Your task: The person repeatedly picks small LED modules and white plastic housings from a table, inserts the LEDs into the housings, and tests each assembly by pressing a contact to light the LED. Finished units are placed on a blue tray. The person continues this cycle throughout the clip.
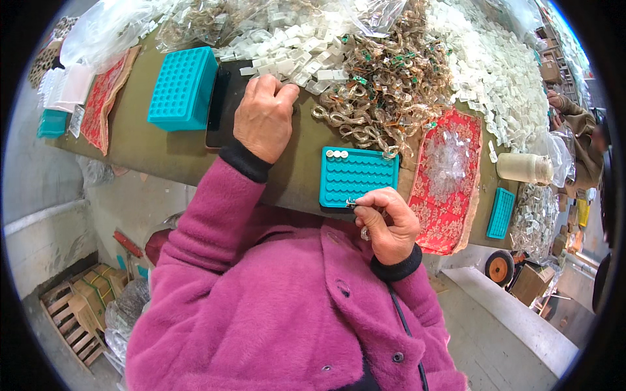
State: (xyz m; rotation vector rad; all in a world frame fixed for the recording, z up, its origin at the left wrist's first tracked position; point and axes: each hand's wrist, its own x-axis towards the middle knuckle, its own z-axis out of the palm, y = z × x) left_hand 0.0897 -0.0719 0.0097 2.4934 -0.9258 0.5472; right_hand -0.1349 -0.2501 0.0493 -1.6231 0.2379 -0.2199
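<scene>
My left hand (266,117) is closed, knuckles up, over a flat black panel (225,98) at the front edge of a heap of white plastic pieces (297,55). Its fingertips are hidden, so what they grip cannot be made out. At the front right corner of a shallow teal tray (358,174) with scalloped rows, my right hand (391,228) pinches a small silver-coloured piece (351,203) between thumb and fingers. A bit of something clear shows under that hand. Several round white parts (336,154) sit in the tray's far left corner.
Behind the tray lies a pile of clear coiled cords (381,91). On the right are a red patterned cloth (450,182) with clear bits, a pale jar (523,168) and another teal tray (500,213). Stacked teal trays (182,88) stand left. A person (577,140) works at far right.
</scene>
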